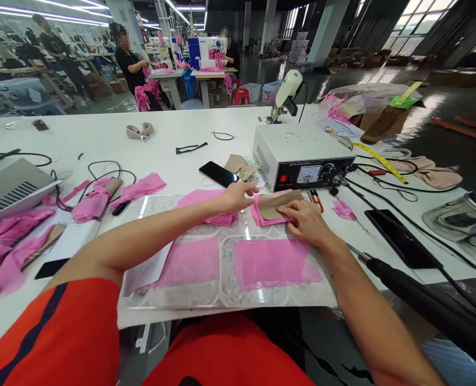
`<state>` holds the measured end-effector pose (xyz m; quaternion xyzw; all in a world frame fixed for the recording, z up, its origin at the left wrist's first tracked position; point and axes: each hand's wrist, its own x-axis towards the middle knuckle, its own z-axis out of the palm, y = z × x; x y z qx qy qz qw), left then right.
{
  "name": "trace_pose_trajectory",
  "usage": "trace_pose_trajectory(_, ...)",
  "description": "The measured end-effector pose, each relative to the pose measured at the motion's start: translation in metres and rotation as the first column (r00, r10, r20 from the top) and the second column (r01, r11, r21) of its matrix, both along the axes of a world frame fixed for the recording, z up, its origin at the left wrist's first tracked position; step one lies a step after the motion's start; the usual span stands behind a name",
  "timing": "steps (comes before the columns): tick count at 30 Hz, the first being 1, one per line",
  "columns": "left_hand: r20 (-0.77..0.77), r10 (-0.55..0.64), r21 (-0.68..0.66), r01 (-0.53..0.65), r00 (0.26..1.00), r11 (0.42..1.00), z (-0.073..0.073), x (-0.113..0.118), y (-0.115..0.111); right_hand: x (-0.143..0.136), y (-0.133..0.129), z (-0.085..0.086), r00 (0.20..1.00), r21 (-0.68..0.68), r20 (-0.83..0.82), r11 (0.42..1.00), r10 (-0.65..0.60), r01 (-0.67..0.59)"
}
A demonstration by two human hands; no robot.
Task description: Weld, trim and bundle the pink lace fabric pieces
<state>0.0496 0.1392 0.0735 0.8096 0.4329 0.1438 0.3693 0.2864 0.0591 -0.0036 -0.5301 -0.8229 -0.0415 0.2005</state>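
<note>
A tan piece of card or fabric point(270, 206) lies on a stack of pink fabric point(259, 215) at the back right of a clear board point(225, 300). My right hand point(307, 219) grips the right side of this stack, its fingertips over the tan piece. At the stack's left edge is my left hand point(238, 197), thumb and forefinger slightly apart, with nothing visible between them. Under my left forearm sits another pink pile point(222, 219). Two flat pink pieces, one on the left point(193, 261) and one on the right point(272, 262), lie nearer me.
Behind the board stand a control box point(306, 155) and a black phone point(217, 174). A black-handled tool point(407, 292) with a cable crosses the right side, near another phone point(401, 238) and a glass jar point(459, 220). Pink cloth point(15, 236) lies left. People work at machines beyond.
</note>
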Motion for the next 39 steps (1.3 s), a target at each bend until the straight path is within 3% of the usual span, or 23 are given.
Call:
trace_pose_trajectory(3,-0.029,-0.107,0.227,0.111,0.994,0.968,0.021,-0.034,-0.025,0.003,-0.005,0.01,0.994,-0.02,-0.109,1.0,0.01,-0.012)
trace_pose_trajectory(6,-0.091,-0.172,0.293,0.192,0.981,0.937,0.03,-0.074,-0.057,0.005,-0.016,0.026,0.952,-0.003,-0.302,0.999,-0.052,0.054)
trace_pose_trajectory(8,-0.149,-0.162,0.343,0.205,0.975,0.917,0.028,-0.104,-0.077,0.006,-0.025,0.036,0.91,-0.035,-0.394,0.992,-0.126,0.122)
trace_pose_trajectory(12,-0.16,0.014,0.421,0.056,0.987,0.905,0.01,-0.152,-0.097,0.004,-0.034,0.042,0.868,-0.113,-0.455,0.979,-0.201,0.167)
trace_pose_trajectory(15,-0.139,0.005,0.426,0.055,0.99,0.903,0.001,-0.157,-0.1,-0.004,-0.021,0.037,0.879,-0.062,-0.442,0.984,-0.179,0.17)
trace_pose_trajectory(19,-0.16,-0.078,0.445,0.142,0.984,0.884,0.006,-0.147,-0.101,-0.018,-0.009,0.033,0.929,-0.043,-0.345,0.991,-0.13,0.123)
trace_pose_trajectory(21,-0.171,0.009,0.48,0.075,0.985,0.874,0.009,-0.154,-0.101,-0.022,-0.019,0.032,0.937,-0.052,-0.33,0.993,-0.113,0.102)
trace_pose_trajectory(23,-0.164,0.216,0.499,-0.108,0.962,0.86,0.008,-0.174,-0.101,-0.018,-0.036,0.03,0.917,-0.065,-0.361,0.985,-0.17,0.157)
trace_pose_trajectory(25,-0.194,0.43,0.474,-0.299,0.882,0.828,0.005,-0.199,-0.105,-0.006,-0.054,0.023,0.882,-0.137,-0.365,0.954,-0.298,0.266)
trace_pose_trajectory(27,-0.274,0.549,0.429,-0.41,0.79,0.805,0.0,-0.22,-0.113,0.007,-0.068,0.014,0.849,-0.248,-0.333,0.907,-0.409,0.34)
trace_pose_trajectory(30,-0.36,0.566,0.367,-0.445,0.742,0.817,-0.007,-0.233,-0.127,0.017,-0.081,0.005,0.791,-0.317,-0.326,0.849,-0.517,0.424)
trace_pose_trajectory(33,-0.363,0.565,0.353,-0.452,0.741,0.819,-0.014,-0.231,-0.136,0.012,-0.092,0.008,0.785,-0.344,-0.337,0.844,-0.521,0.412)
trace_pose_trajectory(39,-0.389,0.582,0.357,-0.466,0.714,0.81,-0.024,-0.237,-0.114,0.006,-0.102,0.011,0.803,-0.294,-0.281,0.843,-0.526,0.45)
